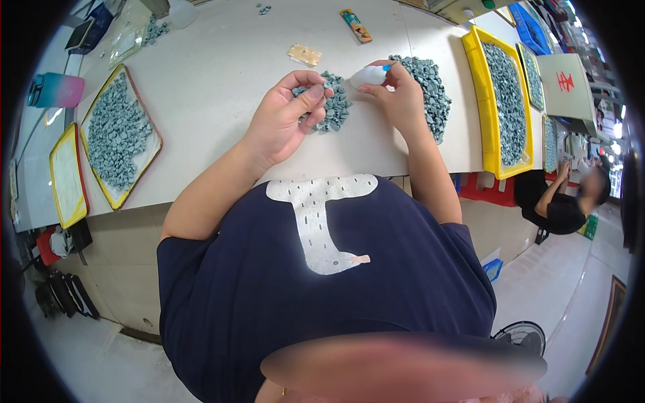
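My left hand [285, 117] is closed, its thumb and fingertips pinching a small grey-green piece [327, 86]. Right below those fingertips lies a small heap of similar grey-green pieces [336, 115] on the white table. In my right hand [403, 101] is a small white squeeze bottle [368, 76] with a blue tip, tilted on its side, its white end toward the left hand. The bottle and the piece are a short way apart. A bigger heap of grey-green pieces [433, 94] spreads just right of and behind my right hand.
Beyond my hands lie a beige flat piece [304, 55] and a colourful packet [356, 25]. At left are a tray of pieces [121, 131], a yellow-rimmed tray [67, 178] and a teal-pink bottle [57, 90]. A yellow bin [498, 148] stands right; farther right sits another person [564, 201].
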`<state>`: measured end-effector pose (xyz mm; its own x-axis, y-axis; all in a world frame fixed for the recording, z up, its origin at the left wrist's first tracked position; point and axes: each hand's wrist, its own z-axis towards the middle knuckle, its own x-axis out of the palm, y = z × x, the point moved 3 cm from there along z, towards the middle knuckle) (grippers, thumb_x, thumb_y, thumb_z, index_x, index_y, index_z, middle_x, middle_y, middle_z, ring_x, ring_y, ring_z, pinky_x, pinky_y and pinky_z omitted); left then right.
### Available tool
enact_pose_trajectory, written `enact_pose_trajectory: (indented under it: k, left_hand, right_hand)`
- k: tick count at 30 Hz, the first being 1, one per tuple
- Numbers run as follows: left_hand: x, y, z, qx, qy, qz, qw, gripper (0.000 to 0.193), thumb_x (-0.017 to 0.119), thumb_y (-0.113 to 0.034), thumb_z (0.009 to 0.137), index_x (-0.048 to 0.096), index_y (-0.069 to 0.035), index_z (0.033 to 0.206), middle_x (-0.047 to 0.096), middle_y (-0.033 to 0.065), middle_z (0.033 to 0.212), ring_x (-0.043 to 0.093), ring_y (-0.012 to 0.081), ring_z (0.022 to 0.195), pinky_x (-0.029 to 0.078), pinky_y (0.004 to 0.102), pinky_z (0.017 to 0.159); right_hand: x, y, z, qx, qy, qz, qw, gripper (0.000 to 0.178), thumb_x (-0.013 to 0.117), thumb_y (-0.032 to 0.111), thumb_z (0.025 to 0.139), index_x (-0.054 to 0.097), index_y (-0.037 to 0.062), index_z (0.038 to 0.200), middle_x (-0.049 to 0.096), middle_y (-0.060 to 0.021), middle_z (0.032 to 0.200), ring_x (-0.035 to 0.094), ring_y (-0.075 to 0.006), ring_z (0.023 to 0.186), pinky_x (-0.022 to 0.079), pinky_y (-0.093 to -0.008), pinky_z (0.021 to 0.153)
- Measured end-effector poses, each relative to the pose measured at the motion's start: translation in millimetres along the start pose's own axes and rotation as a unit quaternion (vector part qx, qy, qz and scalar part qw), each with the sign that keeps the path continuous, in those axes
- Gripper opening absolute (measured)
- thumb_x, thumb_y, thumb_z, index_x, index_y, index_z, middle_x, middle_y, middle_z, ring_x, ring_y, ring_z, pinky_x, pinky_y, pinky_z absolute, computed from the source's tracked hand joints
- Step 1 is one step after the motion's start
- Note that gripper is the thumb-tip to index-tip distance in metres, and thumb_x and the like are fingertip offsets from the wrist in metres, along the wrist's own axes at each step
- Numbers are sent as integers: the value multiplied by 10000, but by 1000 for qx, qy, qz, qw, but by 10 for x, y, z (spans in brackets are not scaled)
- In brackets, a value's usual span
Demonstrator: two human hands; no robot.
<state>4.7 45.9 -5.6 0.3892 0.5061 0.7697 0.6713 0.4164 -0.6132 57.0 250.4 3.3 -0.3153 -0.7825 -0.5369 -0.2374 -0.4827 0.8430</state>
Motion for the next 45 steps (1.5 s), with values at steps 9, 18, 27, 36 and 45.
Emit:
enact_pose_trajectory:
  k: [9,18,27,36,45]
  left_hand:
    - [5,20,-8,-25,8,-23,999,136,584,-101,940,560,-73,1071,585,64,985,469,57,695,416,189,632]
    - [25,30,-27,-52,15,-39,998,140,585,-89,938,562,-58,1073,583,57,966,526,60,805,440,182,644]
    - [54,-15,-48,-53,50,-44,996,138,593,-101,935,572,-63,1066,613,56,961,582,75,895,471,184,664]
    - [130,-19,-83,-46,58,-35,997,132,589,-91,934,570,-48,1057,620,63,967,541,77,811,449,186,651]
    - [132,-56,-84,-30,71,-40,996,134,582,-90,935,565,-29,1054,624,77,941,437,80,639,370,205,590]
  right_hand:
    - [-623,-11,-12,-51,-64,-135,987,179,664,103,827,699,55,995,683,-102,938,638,-223,818,503,-316,744]
    - [-493,-154,-60,-87,-32,-328,940,156,644,73,816,682,5,951,647,-155,885,623,-311,836,494,-361,785]
    - [-565,80,-154,-62,-91,-194,975,170,654,40,810,663,-1,976,624,-132,932,641,-241,803,512,-315,745]
    - [-308,638,-408,-270,-17,-24,963,201,723,-114,703,645,-39,872,647,-82,916,610,-145,820,494,-245,720]
    - [76,721,-423,-280,-23,57,958,191,732,-82,724,667,-27,896,677,-82,882,645,-148,806,507,-249,693]
